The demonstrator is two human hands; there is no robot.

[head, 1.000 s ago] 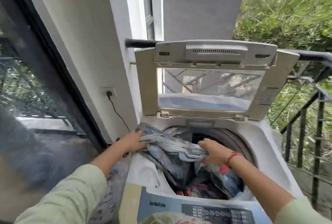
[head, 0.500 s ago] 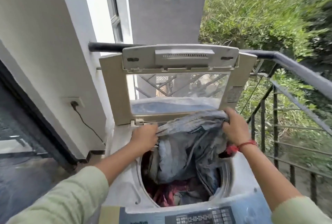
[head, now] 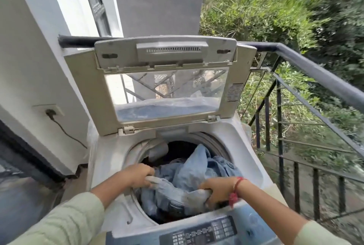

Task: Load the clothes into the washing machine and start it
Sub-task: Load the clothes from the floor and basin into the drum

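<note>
At 6 o'clock inside the drum (head: 208, 142), the jeans (head: 189, 183) — raised high half a second ago — now sink; left hand (head: 138, 175) and right hand (head: 217, 190) each clench denim — loading nearly complete.

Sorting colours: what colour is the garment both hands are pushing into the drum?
Light, faded blue garment, seen in the head view.

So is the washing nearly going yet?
Not yet. Done: the lid is up and clothes lie in the drum. In hand: the left hand and right hand both grip a pale blue garment that is in the drum opening. Left: let go, shut the lid, then press start on the panel, which nobody is touching.
</note>
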